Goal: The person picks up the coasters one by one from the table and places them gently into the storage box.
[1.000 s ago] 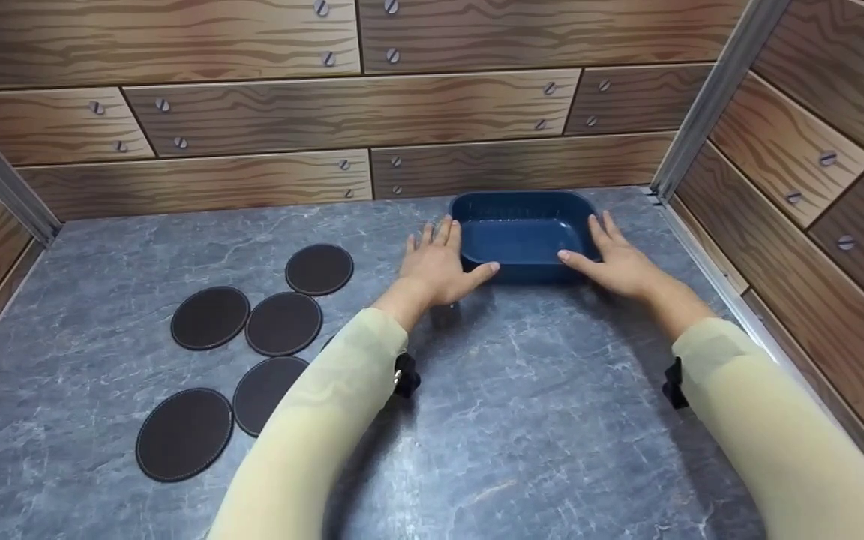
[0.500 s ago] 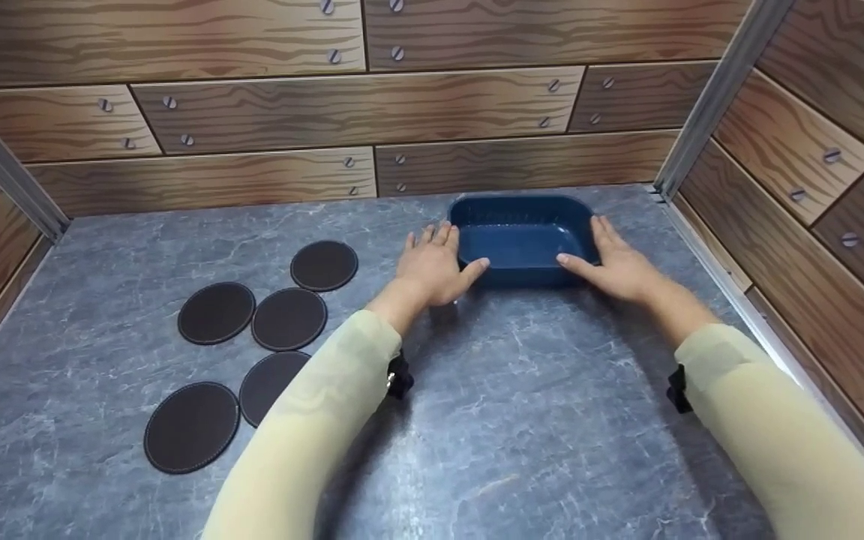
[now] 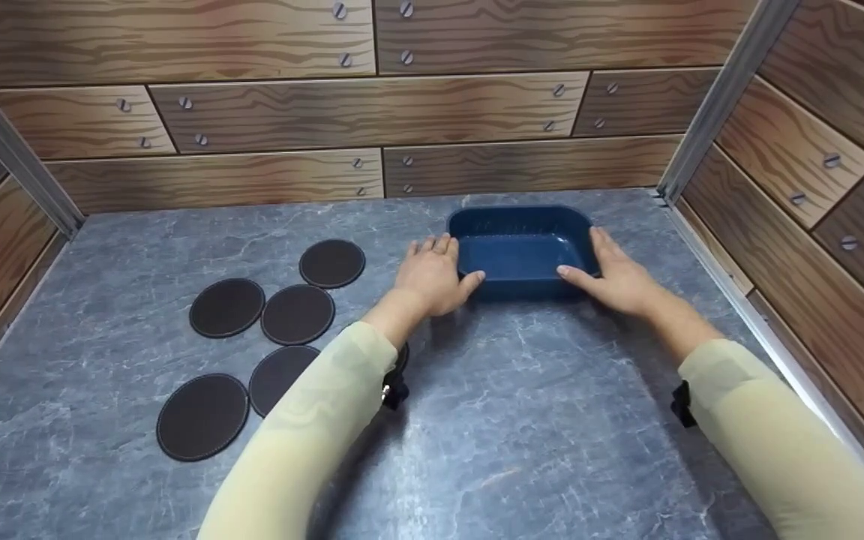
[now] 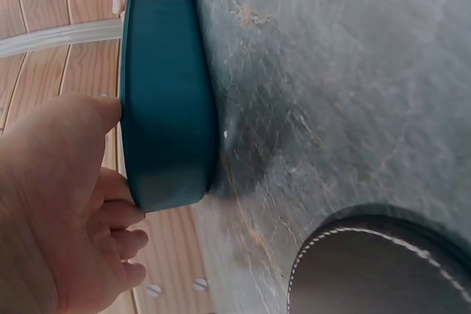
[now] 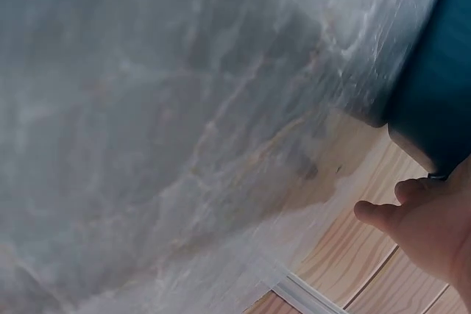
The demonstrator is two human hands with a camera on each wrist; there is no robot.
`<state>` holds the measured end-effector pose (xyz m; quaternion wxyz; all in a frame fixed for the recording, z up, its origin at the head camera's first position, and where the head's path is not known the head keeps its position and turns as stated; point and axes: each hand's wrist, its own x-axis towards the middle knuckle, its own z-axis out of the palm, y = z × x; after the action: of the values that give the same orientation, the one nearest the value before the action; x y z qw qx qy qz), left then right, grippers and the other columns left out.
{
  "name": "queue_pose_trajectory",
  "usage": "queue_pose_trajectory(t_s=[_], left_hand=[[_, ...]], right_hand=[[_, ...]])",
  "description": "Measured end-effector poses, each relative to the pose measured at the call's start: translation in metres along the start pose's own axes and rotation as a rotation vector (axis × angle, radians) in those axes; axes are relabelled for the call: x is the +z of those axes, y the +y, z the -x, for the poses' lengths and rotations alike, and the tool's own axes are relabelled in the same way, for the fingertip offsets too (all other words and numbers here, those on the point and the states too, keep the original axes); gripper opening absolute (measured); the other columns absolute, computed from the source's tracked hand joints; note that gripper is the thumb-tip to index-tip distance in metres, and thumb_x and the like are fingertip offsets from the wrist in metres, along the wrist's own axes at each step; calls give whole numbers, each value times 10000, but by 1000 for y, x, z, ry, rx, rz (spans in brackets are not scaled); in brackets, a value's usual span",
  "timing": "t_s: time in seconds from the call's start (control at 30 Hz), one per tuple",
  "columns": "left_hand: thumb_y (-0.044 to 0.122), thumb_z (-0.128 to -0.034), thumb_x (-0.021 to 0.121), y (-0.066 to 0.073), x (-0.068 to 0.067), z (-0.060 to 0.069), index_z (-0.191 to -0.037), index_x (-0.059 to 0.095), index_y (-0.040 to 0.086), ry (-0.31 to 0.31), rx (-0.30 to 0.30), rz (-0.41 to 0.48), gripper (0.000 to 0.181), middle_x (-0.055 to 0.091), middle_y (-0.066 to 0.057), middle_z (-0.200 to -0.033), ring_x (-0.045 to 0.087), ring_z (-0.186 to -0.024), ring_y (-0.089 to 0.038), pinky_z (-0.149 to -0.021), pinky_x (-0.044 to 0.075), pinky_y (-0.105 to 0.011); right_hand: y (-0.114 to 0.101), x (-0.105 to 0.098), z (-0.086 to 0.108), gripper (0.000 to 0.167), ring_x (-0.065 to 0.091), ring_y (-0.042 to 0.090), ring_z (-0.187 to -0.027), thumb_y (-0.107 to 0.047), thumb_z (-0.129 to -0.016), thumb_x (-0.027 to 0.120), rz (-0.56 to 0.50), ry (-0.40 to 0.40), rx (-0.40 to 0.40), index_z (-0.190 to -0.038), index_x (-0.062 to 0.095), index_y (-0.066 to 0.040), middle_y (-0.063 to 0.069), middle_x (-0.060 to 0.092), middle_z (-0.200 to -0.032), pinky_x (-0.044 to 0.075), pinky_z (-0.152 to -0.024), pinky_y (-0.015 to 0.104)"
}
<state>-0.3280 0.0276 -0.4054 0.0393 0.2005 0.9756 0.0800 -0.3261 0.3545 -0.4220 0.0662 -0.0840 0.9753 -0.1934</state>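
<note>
One bin (image 3: 520, 259) is held between left hand (image 3: 434, 277) and right hand (image 3: 619, 281), grips half-spread — six coasters (image 3: 298, 314) are seen left of it.

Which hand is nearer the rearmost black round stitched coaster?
Left. The left hand is right of the coaster, apart from it; the right hand farther, at the right end of the blue rectangular container.

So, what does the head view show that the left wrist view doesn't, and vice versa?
Only the head view: the inside of the blue tray, both sleeves, and several black coasters together.

Only the left wrist view: the palm side of the left hand.

Both: the outside of the blue tray, the left hand itself, the right hand, gray table, wood-patterned walls, and at least one black coaster.
</note>
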Motion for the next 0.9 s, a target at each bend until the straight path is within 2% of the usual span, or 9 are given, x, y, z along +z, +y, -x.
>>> queue_pose_trajectory(t_s=[0.23,0.43,0.67,0.9], left_hand=[[624,-1101,376,1,3,15,-1661,286,3,12,14,-5,842,279,-177,-1721,252,-1588,-350,-1290,160,-516],[607,-1102,397,-1,2,28,-1649,302,-18,23,22,0,836,297,-191,-1711,268,-1580,-358,-1293,150,-511],[602,-1102,404,-1,1,43,-1640,314,-33,34,36,3,837,305,-206,-1703,275,-1578,-358,-1292,162,-507],[607,-1105,390,-2,4,63,-1646,302,-26,23,39,4,837,291,-203,-1708,265,-1582,-353,-1291,167,-507]], right_hand=[[-5,5,10,1113,17,476,-1595,-756,-1026,413,-4,0,0,-1673,-66,13,261,-56,-1743,89,-1251,662],[-10,9,18,1111,28,484,-1592,-760,-1024,413,4,6,-2,-1676,-62,5,255,-48,-1746,91,-1213,736],[-16,12,31,1098,37,477,-1594,-730,-1037,430,-2,21,-30,-1670,-48,29,263,-33,-1742,95,-1257,646],[-24,20,44,1091,71,490,-1588,-724,-1036,447,-6,33,-50,-1676,-14,31,268,1,-1744,128,-1248,660]])
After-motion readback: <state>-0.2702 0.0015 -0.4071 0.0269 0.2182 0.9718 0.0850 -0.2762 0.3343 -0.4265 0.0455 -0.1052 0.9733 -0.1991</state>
